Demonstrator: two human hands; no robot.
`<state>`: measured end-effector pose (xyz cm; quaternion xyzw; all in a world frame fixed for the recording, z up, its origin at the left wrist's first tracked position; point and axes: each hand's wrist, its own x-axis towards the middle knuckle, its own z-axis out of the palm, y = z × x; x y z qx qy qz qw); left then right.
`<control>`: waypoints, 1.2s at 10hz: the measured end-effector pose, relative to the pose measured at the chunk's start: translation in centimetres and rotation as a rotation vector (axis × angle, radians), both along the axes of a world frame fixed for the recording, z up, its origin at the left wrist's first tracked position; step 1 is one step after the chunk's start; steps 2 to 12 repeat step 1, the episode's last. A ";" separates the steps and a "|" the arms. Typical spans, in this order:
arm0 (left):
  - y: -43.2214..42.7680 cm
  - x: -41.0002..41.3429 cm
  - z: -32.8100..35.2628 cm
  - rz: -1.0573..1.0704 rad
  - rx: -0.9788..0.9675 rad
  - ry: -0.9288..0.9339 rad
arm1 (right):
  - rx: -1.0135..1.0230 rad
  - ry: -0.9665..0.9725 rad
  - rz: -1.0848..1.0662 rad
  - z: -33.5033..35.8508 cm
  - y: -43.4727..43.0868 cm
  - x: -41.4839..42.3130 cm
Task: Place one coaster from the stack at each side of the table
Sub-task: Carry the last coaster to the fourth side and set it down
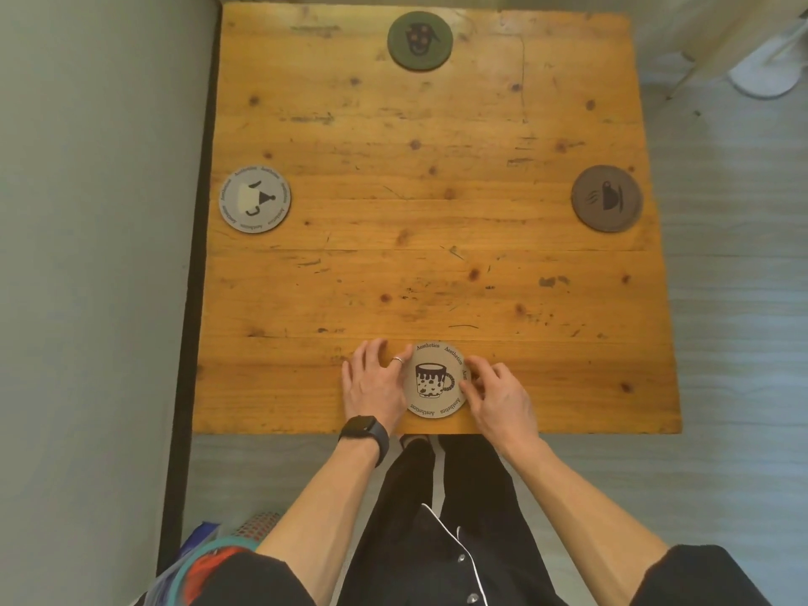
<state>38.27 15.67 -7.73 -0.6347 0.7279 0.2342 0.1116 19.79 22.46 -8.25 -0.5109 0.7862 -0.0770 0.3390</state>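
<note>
A beige coaster with a mug drawing lies flat near the front edge of the wooden table. My left hand rests on the table against the coaster's left rim, fingers spread. My right hand touches its right rim with curled fingertips. A grey coaster lies at the left side, a brown coaster at the right side, and a dark green coaster at the far side. No stack is visible.
A grey wall runs along the table's left edge. A white fan base stands on the floor at the far right. A colourful bag sits on the floor at my lower left.
</note>
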 end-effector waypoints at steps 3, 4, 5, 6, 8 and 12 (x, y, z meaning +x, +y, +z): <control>-1.4 -0.1 0.6 0.016 -0.035 0.063 | 0.053 0.037 0.064 0.6 -0.8 -0.8; -1.4 -0.1 0.6 0.016 -0.035 0.063 | 0.053 0.037 0.064 0.6 -0.8 -0.8; -1.4 -0.1 0.6 0.016 -0.035 0.063 | 0.053 0.037 0.064 0.6 -0.8 -0.8; -1.4 -0.1 0.6 0.016 -0.035 0.063 | 0.053 0.037 0.064 0.6 -0.8 -0.8; -1.4 -0.1 0.6 0.016 -0.035 0.063 | 0.053 0.037 0.064 0.6 -0.8 -0.8; -1.4 -0.1 0.6 0.016 -0.035 0.063 | 0.053 0.037 0.064 0.6 -0.8 -0.8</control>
